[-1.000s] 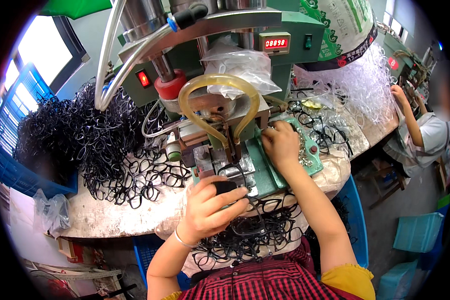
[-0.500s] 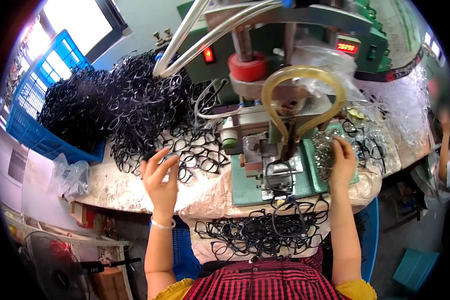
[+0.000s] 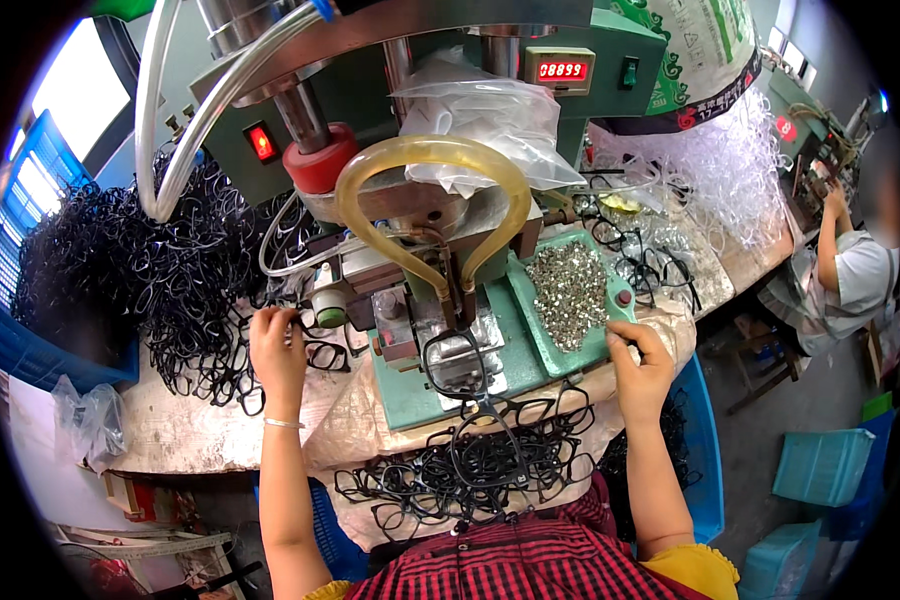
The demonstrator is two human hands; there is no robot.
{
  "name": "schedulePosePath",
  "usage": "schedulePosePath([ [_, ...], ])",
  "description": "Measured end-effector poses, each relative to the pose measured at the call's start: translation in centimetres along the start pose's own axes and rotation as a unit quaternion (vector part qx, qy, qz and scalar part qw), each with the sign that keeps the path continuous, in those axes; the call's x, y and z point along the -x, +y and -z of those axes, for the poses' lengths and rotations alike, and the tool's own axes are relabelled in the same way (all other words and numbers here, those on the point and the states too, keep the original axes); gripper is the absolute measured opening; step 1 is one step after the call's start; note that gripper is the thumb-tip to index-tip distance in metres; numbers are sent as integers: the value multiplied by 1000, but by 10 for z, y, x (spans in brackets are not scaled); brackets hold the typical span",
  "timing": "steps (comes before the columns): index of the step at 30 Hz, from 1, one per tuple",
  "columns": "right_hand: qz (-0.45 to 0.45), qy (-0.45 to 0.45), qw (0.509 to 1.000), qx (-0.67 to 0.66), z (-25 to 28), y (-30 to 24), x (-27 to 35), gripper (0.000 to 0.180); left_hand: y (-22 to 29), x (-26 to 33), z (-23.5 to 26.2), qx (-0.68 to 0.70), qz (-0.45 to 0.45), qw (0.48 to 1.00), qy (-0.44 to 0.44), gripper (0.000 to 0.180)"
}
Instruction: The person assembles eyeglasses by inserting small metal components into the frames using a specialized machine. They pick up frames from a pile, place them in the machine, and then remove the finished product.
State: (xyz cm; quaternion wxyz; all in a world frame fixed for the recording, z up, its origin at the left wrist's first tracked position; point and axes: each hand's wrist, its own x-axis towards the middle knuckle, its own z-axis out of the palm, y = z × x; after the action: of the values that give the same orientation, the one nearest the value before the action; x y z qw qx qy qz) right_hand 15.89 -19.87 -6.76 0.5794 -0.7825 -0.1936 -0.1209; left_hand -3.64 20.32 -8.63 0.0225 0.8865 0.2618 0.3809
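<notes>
My left hand (image 3: 278, 358) is at the edge of the loose black eyeglass frames (image 3: 328, 354), its fingers closed on a dark frame part, mostly hidden. Right of the press, my right hand (image 3: 642, 378) is pinched at the near right corner of a green tray (image 3: 536, 340) of small shiny metal pieces (image 3: 568, 292). Whatever lies between those fingertips is too small to make out. A red button (image 3: 624, 298) sits just beyond them. Under the press head, one black eyeglass frame (image 3: 426, 362) stands at the metal fixture (image 3: 385, 310), held by neither hand.
A pile of black frames (image 3: 150, 260) and a blue crate (image 3: 40, 335) are at the left. More frames (image 3: 460, 462) lie on the cloth at my lap. The green press (image 3: 610, 55) has a looped yellow tube (image 3: 430, 150). A co-worker (image 3: 855, 270) sits at the far right.
The view has swung right. My left hand has gone from spread fingers to closed among the loose frames. My right hand has come off the metal pieces to the tray's near corner.
</notes>
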Motion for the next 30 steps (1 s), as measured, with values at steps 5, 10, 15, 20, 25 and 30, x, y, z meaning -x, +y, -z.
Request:
schedulePosePath([
  [5,151,-120,978,-75,-44,-72,-26,17,21,-10,14,530,232,815,9,9],
  [10,-42,-168,937,-302,-91,-89,-23,42,61,27,8,703,371,606,-29,17],
  [15,-32,-164,937,-307,-99,-85,-16,47,110,8,56,683,214,697,45,23],
  [20,-46,-168,928,-329,-93,-114,-15,50,201,-56,121,509,37,848,143,23],
  [25,3,-258,917,-305,-65,-118,-9,57,194,-41,134,630,54,775,-16,23],
  [30,160,-27,935,315,-42,-21,-31,20,194,0,113,728,262,413,-481,28],
])
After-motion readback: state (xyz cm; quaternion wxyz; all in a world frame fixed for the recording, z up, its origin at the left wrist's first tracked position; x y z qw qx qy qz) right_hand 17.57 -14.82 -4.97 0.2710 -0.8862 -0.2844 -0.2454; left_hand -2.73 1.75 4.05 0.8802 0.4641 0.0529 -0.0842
